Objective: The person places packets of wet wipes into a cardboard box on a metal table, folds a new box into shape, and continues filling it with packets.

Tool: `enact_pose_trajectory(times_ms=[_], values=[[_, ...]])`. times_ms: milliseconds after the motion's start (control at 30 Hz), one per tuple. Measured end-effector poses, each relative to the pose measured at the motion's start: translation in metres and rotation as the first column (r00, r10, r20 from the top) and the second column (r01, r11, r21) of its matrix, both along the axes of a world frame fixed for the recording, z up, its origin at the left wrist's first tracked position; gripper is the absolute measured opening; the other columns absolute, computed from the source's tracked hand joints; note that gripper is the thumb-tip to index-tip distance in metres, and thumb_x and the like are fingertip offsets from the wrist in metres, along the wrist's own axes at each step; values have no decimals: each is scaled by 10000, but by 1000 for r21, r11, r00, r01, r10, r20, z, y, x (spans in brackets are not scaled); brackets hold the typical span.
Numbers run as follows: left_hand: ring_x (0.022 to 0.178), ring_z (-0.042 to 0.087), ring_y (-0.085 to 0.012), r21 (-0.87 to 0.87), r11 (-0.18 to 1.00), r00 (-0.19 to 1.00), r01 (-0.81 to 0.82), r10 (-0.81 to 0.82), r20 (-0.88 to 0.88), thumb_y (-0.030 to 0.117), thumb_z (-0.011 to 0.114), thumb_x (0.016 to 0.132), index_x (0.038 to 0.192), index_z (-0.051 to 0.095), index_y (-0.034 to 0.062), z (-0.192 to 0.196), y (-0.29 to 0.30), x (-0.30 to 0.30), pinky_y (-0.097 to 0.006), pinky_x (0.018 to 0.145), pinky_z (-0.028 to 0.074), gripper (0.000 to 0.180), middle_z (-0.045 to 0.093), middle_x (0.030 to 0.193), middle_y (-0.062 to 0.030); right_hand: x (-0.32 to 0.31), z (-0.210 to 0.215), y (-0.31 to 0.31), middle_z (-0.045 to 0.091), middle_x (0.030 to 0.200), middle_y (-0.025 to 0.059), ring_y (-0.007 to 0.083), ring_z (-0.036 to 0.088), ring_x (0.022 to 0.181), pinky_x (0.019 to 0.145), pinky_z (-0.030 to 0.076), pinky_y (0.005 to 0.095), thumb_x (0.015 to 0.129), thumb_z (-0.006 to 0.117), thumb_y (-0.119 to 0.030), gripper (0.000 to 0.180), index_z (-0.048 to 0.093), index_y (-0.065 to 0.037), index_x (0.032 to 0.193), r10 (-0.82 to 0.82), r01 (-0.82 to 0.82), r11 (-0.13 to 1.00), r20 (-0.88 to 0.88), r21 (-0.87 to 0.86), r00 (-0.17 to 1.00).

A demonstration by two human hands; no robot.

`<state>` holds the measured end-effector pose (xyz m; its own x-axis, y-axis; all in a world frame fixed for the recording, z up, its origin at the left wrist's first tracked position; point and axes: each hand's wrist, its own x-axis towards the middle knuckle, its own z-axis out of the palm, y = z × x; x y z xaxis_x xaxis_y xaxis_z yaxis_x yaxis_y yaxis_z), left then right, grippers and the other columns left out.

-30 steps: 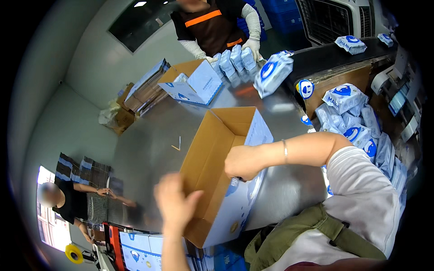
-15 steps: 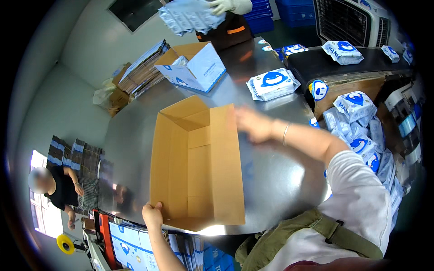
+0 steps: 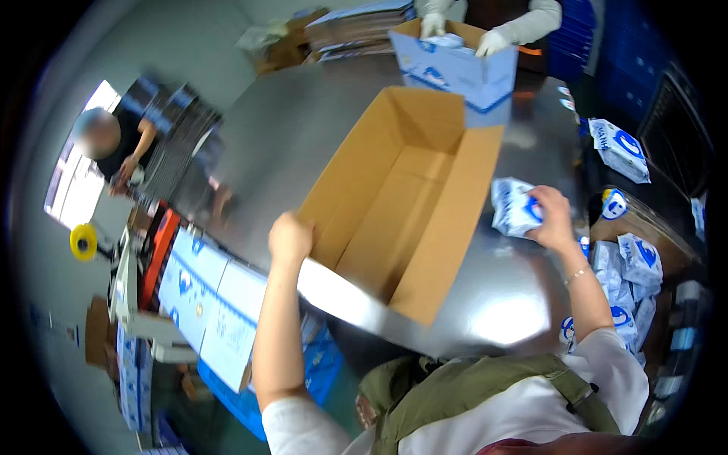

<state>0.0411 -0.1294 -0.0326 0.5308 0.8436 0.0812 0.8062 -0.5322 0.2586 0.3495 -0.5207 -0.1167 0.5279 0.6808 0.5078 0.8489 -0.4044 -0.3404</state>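
The open box [image 3: 368, 178] is showing smooth, matt brown cardboard inside. The white packet [image 3: 513, 206] beside it is looking like crinkled, glossy plastic film. The smooth metal surface [image 3: 303, 121] is reflecting light in bright patches. An olive strap [image 3: 470, 381] is looking like matt cloth, as are the co-worker's white gloves [image 3: 492, 43].

Shirt [image 3: 485, 415]: white, short sleeves [image 3: 303, 426]
Strapped cloth [image 3: 485, 373]: olive-green, over shirt
Front cloth [image 3: 523, 447]: dark red
Left hand [image 3: 290, 239]: bare
Right hand [image 3: 553, 220]: bare, thin silvery bracelet [image 3: 577, 275]
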Motion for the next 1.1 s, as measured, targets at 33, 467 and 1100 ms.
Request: enact_pose_trajectory(times_ms=[33,467,1100], values=[[983,618,-384,-42,999,1000,-10,10,16,227,634,811,1017,656,3,2,0,-2,-439,838,496,305,663,1017,-221,-4,4,-2,603,1136,117,292,581,1067,933,454,370,392,810,-86,723,607,-64,1085,-84,98,991,-144,93,986],[994,629,-361,-52,999,985,16,-7,172,239,569,881,972,647,44,9,-13,-4,-438,843,507,229,670,1003,-184,-108,82,186,635,1038,72,150,603,938,840,477,315,872,632,-295,384,591,-62,1175,310,-640,763,-922,96,231],[971,614,-356,583,785,816,209,-469,338,16,582,840,1105,591,-36,54,-27,3,-446,846,488,271,636,1072,-193,-73,-47,-53,397,1412,200,380,307,1370,1110,186,608,648,659,-97,664,508,-89,1294,-53,57,997,68,-46,996]])
